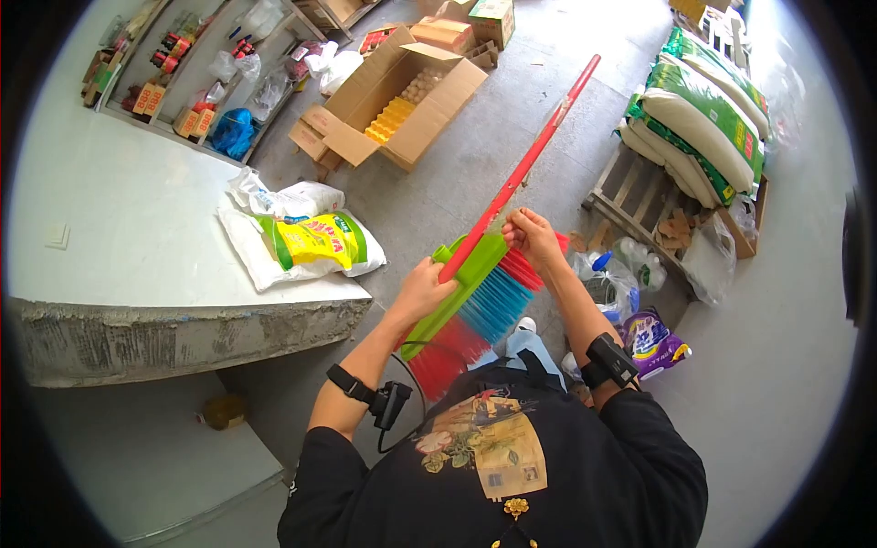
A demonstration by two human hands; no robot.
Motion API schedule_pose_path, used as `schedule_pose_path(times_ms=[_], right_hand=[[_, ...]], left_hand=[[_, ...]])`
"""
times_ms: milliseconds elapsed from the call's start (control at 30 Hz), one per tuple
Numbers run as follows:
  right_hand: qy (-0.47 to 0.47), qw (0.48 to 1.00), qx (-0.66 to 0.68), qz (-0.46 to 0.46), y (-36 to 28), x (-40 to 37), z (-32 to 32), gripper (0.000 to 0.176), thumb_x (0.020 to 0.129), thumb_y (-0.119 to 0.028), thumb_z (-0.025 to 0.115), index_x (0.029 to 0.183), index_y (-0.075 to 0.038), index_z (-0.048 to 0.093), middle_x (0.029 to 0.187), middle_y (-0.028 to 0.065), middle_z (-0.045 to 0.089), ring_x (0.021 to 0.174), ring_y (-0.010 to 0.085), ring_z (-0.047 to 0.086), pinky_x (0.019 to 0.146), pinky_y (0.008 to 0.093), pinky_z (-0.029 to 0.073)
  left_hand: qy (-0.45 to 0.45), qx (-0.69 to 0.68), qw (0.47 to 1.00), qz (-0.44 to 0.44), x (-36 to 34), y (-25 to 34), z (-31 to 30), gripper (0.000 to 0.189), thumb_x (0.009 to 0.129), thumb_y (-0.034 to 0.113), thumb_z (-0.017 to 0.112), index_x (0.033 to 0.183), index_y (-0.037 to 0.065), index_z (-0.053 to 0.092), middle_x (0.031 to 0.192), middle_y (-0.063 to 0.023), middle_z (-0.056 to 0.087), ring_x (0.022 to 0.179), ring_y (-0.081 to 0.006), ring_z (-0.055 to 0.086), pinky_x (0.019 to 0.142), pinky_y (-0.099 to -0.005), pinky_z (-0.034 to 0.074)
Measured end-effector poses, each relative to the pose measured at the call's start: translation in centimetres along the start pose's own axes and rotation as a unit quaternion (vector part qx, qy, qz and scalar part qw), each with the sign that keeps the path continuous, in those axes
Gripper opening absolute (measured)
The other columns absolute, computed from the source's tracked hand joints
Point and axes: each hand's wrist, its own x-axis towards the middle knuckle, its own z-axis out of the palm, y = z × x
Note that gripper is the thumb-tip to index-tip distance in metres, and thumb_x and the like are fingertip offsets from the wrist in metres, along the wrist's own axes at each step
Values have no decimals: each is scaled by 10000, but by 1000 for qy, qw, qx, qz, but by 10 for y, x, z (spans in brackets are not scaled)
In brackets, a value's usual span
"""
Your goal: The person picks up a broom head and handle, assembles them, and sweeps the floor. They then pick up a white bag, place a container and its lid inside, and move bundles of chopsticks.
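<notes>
A broom with a red handle [525, 164], a green head [461, 292] and red and blue bristles [498, 303] is held up in front of my body, bristles toward me. My left hand [427, 292] is closed round the lower handle and the edge of the green head. Just above the head, my right hand [530, 236] is closed in a pinch beside the handle. A thin, clear, film-like piece seems to hang by its fingertips; I cannot tell exactly what it is. Pale marks show along the upper handle.
White and yellow sacks [311, 237] lie on a ledge to the left. Beyond it, an open carton [448, 100] holds egg trays, near shelves [183, 73] of goods. Stacked green-and-white sacks [703, 119] rest on a pallet [630, 196] at right. Bottles [617, 283] and a purple bag [650, 342] stand close by.
</notes>
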Motion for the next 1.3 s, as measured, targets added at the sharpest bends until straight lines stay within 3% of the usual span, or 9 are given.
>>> schedule_pose_path(times_ms=[67,133,267,433,733,933,1067,1167,1300], right_hand=[[41,996,75,-17,6,14,-28,125,871,-166,509,802,-69,545,661,16,579,569,92,559,535,210,462],[205,926,274,-159,-25,26,-118,102,865,-147,522,818,-63,555,663,15,577,580,99,560,552,223,478],[223,945,140,-196,-83,-21,-159,124,861,-156,538,922,-51,566,758,11,594,677,84,568,618,211,482],[219,958,65,-173,-105,-42,-182,231,859,-147,540,1074,-62,555,873,25,619,713,65,565,631,192,466],[195,971,-107,-91,-105,-4,-164,258,797,-101,604,1038,-23,559,939,69,614,831,125,585,724,232,469],[181,973,-111,-91,-123,61,-139,346,787,-93,619,1099,14,514,1013,103,582,925,161,562,819,282,467],[223,965,0,-140,-156,120,-132,283,825,-152,597,1068,-19,540,961,71,603,848,132,586,749,245,487],[252,949,41,-187,-196,146,-130,316,828,-302,590,997,-35,578,901,47,611,805,113,578,690,217,477],[231,939,127,-221,-239,165,-158,337,800,-398,600,875,-70,594,813,2,585,717,100,547,629,222,462]], left_hand=[[21,1,999,26,3,-5,3,313,721,268,539,892,12,598,885,-213,527,834,-349,530,732,-410,425],[61,-3,998,29,4,-21,5,300,723,255,535,884,10,602,879,-216,532,826,-344,532,722,-407,425],[107,-90,990,-8,24,-54,-18,259,726,215,524,852,2,598,825,-223,542,786,-339,540,683,-399,423],[157,-235,952,-121,32,-46,-39,177,769,167,546,798,-1,594,647,14,516,567,-67,461,521,-230,382],[90,-150,982,-64,46,-52,-65,214,760,153,537,878,-19,587,756,-44,528,690,-119,500,626,-261,407],[64,1,996,64,79,-45,-78,258,720,154,546,919,2,607,900,-175,536,832,-291,517,740,-359,392],[68,48,980,180,133,-42,-91,256,690,173,577,891,17,605,928,-210,492,843,-359,513,720,-392,431],[-3,93,979,180,176,-25,-114,235,673,173,603,871,46,610,918,-191,490,783,-355,534,677,-399,453],[-63,155,941,293,245,1,-138,260,662,188,628,893,73,593,883,-153,496,747,-327,548,656,-402,474]])
